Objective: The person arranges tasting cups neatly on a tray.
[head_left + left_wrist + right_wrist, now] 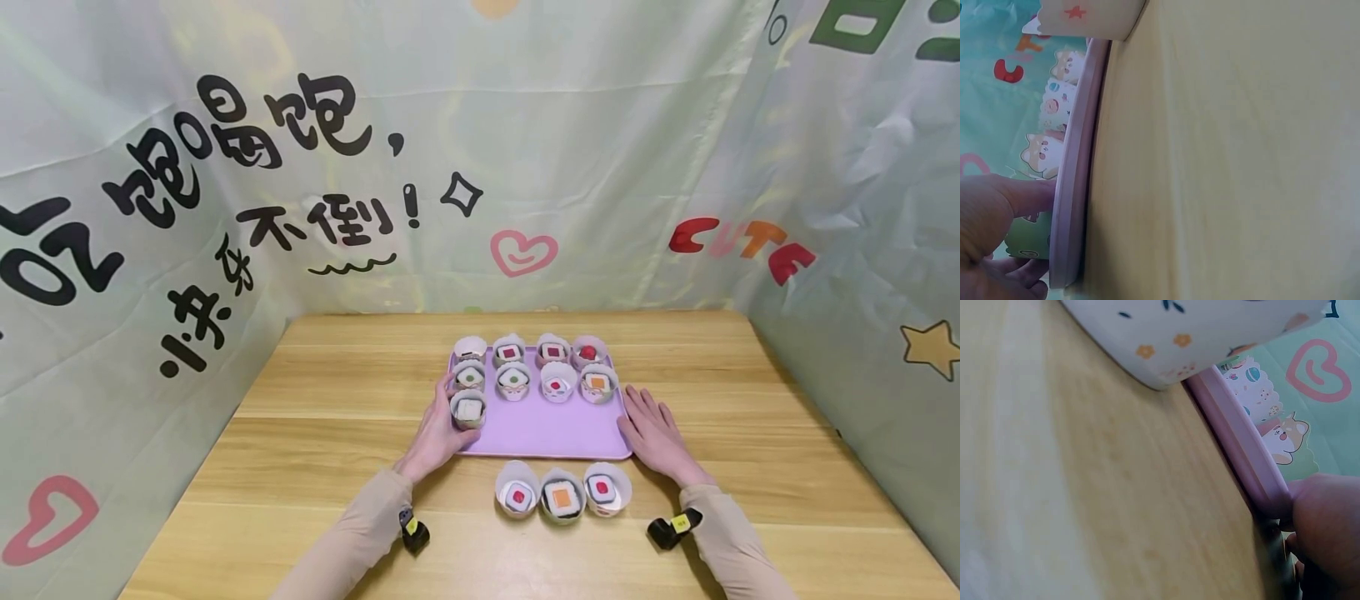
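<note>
My left hand [435, 436] grips a green paper baking cup [1032, 239] at the front left corner of the lilac tray [551, 432]. Thumb and fingers lie on either side of it in the left wrist view. A plain white block [469, 409] sits in this cup. My right hand [660, 435] lies with straightened fingers along the tray's right edge, thumb touching the front right corner. Several more paper cups stand in two rows on the tray, holding small sushi-like pieces, among them an orange-topped one [597, 383] and a red ball [588, 352].
Three paper cups stand in a row on the wooden table [337, 375] before the tray: a left one [518, 493], a middle one [562, 497] with an orange-topped piece, and a right one [604, 490]. Printed cloth [600, 167] walls surround the table's back and sides.
</note>
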`<state>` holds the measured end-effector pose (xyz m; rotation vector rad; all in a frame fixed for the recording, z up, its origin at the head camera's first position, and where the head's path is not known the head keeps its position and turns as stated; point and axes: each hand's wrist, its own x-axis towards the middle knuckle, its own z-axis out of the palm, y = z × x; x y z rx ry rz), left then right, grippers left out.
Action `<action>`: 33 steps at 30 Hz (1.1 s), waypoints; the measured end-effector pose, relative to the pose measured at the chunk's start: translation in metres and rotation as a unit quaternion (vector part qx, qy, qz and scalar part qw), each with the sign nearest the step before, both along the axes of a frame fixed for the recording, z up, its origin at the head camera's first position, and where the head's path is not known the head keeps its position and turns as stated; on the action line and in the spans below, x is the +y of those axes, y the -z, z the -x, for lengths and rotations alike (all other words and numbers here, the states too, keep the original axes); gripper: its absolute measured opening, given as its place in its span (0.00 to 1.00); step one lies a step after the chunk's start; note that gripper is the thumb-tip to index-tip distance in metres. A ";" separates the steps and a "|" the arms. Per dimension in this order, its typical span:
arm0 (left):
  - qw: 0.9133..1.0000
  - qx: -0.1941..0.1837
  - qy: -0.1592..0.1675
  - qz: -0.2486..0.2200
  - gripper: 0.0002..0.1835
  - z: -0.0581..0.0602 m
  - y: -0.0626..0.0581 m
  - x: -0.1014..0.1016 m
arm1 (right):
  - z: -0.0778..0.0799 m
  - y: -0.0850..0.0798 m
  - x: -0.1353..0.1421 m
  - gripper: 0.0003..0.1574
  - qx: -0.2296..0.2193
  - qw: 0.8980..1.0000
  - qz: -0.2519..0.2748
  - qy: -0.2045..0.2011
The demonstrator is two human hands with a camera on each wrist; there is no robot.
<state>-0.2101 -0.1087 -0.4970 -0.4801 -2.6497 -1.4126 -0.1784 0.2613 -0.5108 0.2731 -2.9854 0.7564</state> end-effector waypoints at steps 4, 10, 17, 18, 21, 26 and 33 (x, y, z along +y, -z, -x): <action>1.000 0.005 -0.008 0.003 0.58 -0.003 -0.003 0.001 | 0.000 0.001 0.000 0.36 0.001 1.000 0.000 0.001; 0.999 -0.008 -0.037 0.013 0.59 -0.008 -0.008 0.000 | 0.001 0.001 0.000 0.36 0.001 1.000 -0.001 0.002; 0.998 0.008 -0.048 0.042 0.58 -0.017 -0.015 -0.002 | 0.001 0.001 0.000 0.36 -0.002 1.000 -0.001 0.003; 0.998 0.014 -0.046 0.045 0.57 -0.019 -0.016 -0.002 | 0.001 0.001 -0.001 0.36 -0.003 1.000 -0.003 0.003; 0.997 0.036 -0.036 0.055 0.52 -0.024 -0.020 -0.001 | 0.001 0.001 0.000 0.36 -0.002 1.000 -0.005 0.003; 0.997 0.054 -0.005 0.057 0.41 -0.033 -0.026 0.002 | 0.001 0.002 0.000 0.36 0.000 1.000 -0.008 0.004; 0.998 0.019 0.048 0.031 0.30 -0.044 -0.035 0.006 | 0.001 0.002 0.000 0.36 -0.002 1.000 -0.007 0.004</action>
